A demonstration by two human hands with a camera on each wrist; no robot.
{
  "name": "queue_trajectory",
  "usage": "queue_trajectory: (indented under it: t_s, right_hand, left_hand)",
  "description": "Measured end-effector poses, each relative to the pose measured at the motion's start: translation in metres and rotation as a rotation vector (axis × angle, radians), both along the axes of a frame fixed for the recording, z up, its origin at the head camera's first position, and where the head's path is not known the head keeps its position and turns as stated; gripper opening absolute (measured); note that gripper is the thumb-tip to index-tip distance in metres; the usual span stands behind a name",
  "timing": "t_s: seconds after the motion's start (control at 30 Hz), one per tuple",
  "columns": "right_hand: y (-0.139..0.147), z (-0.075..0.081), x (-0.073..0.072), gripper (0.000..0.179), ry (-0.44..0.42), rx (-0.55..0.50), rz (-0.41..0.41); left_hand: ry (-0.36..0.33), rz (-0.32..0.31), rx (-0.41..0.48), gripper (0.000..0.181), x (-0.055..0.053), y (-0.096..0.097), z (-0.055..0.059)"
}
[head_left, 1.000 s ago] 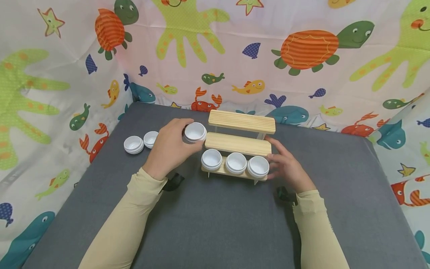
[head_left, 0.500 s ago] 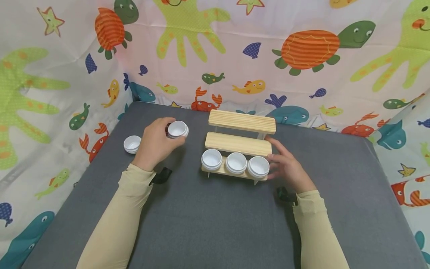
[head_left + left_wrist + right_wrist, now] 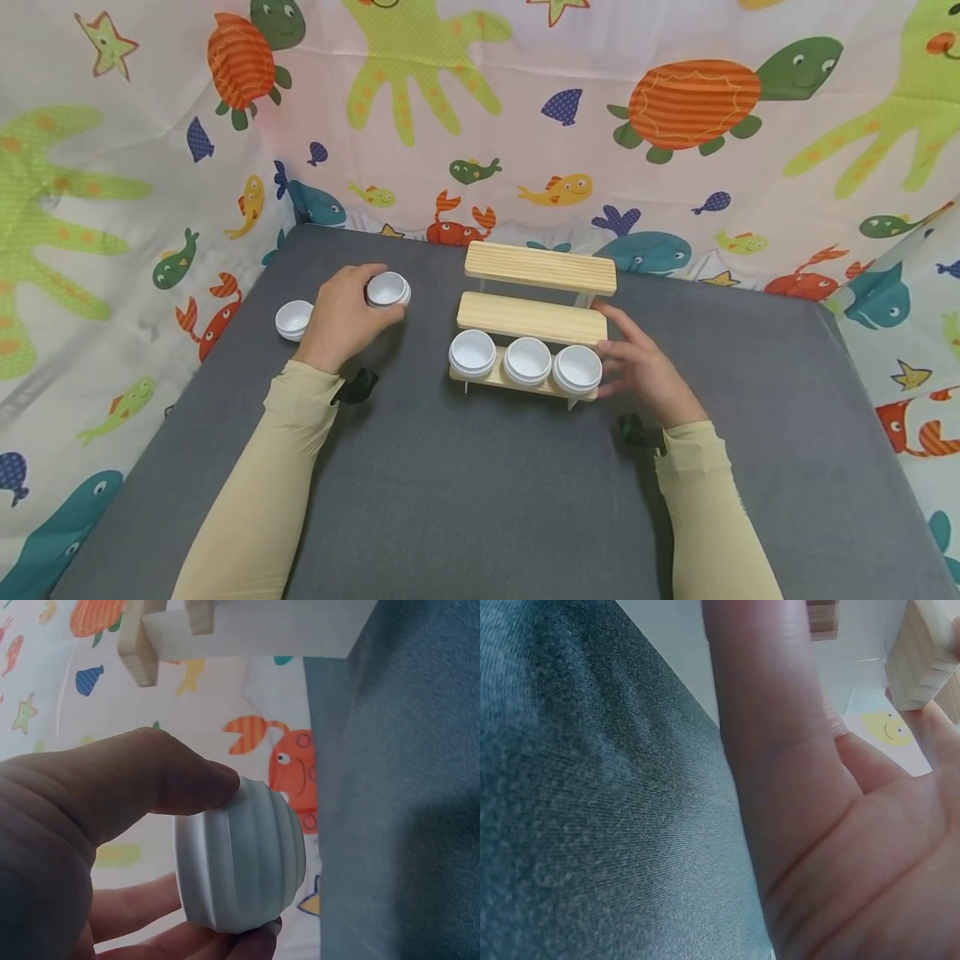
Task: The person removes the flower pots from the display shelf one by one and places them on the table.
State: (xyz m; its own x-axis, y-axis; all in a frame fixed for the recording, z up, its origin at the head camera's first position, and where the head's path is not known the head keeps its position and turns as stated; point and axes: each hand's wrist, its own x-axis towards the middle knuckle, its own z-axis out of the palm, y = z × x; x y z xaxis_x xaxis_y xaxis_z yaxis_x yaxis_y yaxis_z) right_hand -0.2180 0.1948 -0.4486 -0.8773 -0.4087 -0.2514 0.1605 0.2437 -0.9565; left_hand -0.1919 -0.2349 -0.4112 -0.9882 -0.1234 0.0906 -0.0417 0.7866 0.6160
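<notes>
Pinching 1 cup (image 3: 388,291) by its sides, left fingers (image 3: 385,317) sit left of the stand (image 3: 532,318); right fingers (image 3: 627,324), nearer, grip its right end.

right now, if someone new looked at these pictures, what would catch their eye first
Probably the white cloth backdrop printed with colourful sea creatures, behind the dark grey table. Next, the three-tier pale wooden stand near the table's far edge, with three round white cups on its lowest tier. Left of it, a round white ribbed cup sits in the grip of the left hand.
</notes>
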Motion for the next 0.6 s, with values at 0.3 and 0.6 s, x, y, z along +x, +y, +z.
queue_trajectory:
  t_s: [0.3, 0.6]
  right_hand:
    - [0.000, 0.000, -0.002, 0.067, 0.004, -0.006, 0.006]
    - [0.000, -0.001, -0.002, 0.067, -0.002, -0.006, 0.004]
  left_hand:
    - [-0.007, -0.013, -0.056, 0.068, -0.005, -0.009, -0.007]
    - [-0.041, -0.043, -0.072, 0.067, -0.007, -0.013, -0.011]
